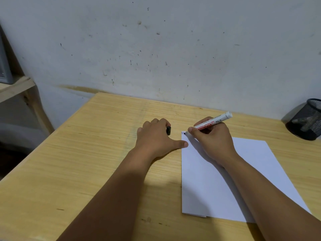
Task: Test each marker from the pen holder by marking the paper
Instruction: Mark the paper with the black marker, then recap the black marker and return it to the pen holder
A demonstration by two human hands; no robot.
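**Marker tip on the paper's far left corner**

Nearest the camera, two bare forearms reach forward over a pale wooden table (86, 162). A white sheet of paper (217, 188) lies flat on the right part of the table, its near edge showing a second layer just beneath. The right forearm crosses over the sheet.

Farther in, the left hand (154, 138) rests palm down on the bare wood just left of the paper, its thumb stretched out so the tip touches the sheet's left edge. Its fingers curl around a small black marker cap (168, 130), which pokes out from under them.

Beside it, the right hand (212, 138) is closed in a writing grip on a white marker (212, 123) with red lettering on its barrel. The marker slants up and to the right, its rear end pointing toward the wall. Its dark tip is down at the far left corner of the paper, where a short black mark (183, 133) shows.

At the far right of the table stands a black mesh pen holder (307, 119), well apart from the hands; pale shapes show through the mesh, but what they are cannot be told. Behind the table rises a speckled, stained white wall (156, 49), and a wooden shelf frame (19, 87) stands at the left.
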